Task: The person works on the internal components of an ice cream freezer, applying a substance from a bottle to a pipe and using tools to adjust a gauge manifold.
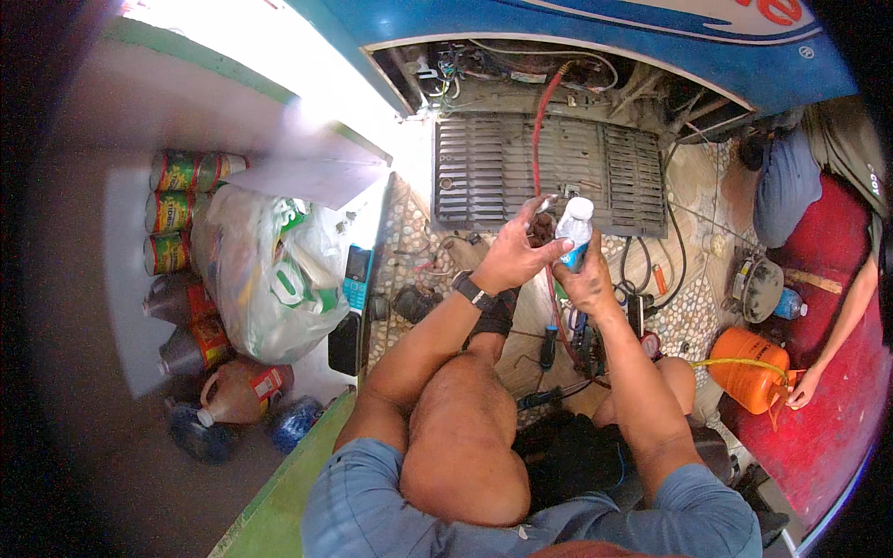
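In front of me, my right hand (588, 279) is wrapped around a small clear plastic bottle (575, 226) with a white cap and a blue label, held upright. My left hand (516, 253), a dark watch on its wrist, is just left of the bottle with its fingers curled and smudged. A dark brown clump shows between those fingers; its kind is unclear. Behind both hands lies a dark slatted panel (549, 167) on the floor. A red hose (538, 139) runs down over the panel from the opened lower part of a blue machine (419, 28).
On the right, another person's hand (802, 389) touches a yellow hose by an orange gas cylinder (747, 370). A screwdriver (549, 347) and cables lie below my hands. At left are a stuffed plastic bag (270, 279), a blue keypad phone (357, 276), cans (172, 212) and jugs (244, 391).
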`<state>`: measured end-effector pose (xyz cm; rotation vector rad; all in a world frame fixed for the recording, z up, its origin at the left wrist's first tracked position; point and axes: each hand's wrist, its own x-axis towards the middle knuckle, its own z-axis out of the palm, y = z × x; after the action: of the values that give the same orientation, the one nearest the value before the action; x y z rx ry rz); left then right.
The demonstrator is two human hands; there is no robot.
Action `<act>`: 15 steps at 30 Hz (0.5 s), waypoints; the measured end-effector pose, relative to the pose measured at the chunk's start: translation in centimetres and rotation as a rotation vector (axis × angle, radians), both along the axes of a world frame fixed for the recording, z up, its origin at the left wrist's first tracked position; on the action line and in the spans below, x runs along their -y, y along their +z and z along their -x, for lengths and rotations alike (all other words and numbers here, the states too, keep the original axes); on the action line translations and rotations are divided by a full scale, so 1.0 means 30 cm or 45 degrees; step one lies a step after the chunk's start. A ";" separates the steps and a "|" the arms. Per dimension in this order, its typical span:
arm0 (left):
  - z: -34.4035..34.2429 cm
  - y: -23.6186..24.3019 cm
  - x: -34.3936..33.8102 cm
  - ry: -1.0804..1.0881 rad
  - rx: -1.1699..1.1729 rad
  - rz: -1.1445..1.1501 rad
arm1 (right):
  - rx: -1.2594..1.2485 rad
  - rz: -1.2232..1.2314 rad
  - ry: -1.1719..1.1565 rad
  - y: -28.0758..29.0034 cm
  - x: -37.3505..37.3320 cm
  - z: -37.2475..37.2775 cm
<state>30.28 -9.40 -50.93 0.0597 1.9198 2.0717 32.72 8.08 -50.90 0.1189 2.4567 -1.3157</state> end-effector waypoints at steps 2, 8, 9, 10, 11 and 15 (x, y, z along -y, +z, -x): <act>-0.005 -0.025 -0.001 0.022 0.038 -0.030 | -0.088 0.099 0.078 -0.005 0.000 0.013; 0.015 -0.017 0.005 -0.006 0.046 -0.137 | -0.097 0.125 0.072 -0.007 -0.004 0.034; 0.035 -0.036 0.009 -0.010 -0.031 -0.067 | -0.173 0.138 0.109 -0.016 -0.015 0.046; 0.039 -0.060 0.022 -0.015 -0.087 -0.001 | -0.177 0.146 0.133 -0.013 -0.016 0.045; 0.033 -0.082 0.036 -0.021 -0.144 0.065 | -0.128 0.161 0.107 -0.016 -0.009 0.057; 0.062 -0.030 0.057 0.011 -0.039 -0.180 | -0.046 0.177 0.193 0.000 -0.013 0.104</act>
<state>28.41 -11.10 -51.82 0.1162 1.7910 2.2215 29.61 8.46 -50.91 -0.1244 2.3430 -1.4266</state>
